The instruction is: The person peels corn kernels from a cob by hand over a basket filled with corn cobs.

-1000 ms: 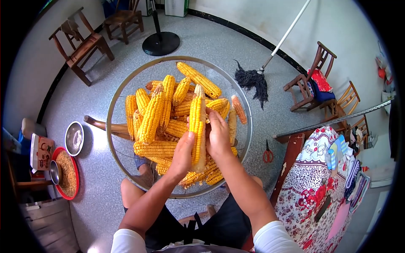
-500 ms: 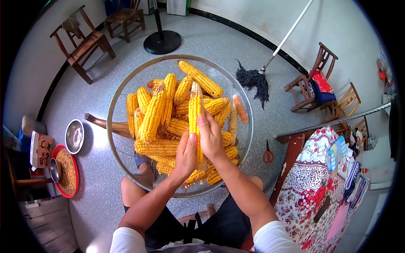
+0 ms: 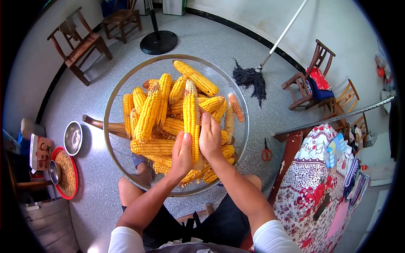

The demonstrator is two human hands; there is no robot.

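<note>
An ear of corn with yellow kernels and a pale bare tip is held upright between my two hands. My left hand closes on its lower left side, thumb pointing up along the kernels. Against the right side lies my right hand, fingers curled behind the ear. Beneath them, a round mesh sieve with a metal rim carries a heap of corn ears. A stripped reddish cob rests near the sieve's right edge. Parts of the lower ears are hidden by my hands and forearms.
To the left are a steel bowl and a red basin of loose kernels. Scissors lie on the floor at right. A mop, chairs, a black round stand base and a flowered-cloth bed surround the sieve.
My right thumb has shifted from the front of the ear to its right side, and the ear stands slightly straighter. The whole view has moved slightly.
</note>
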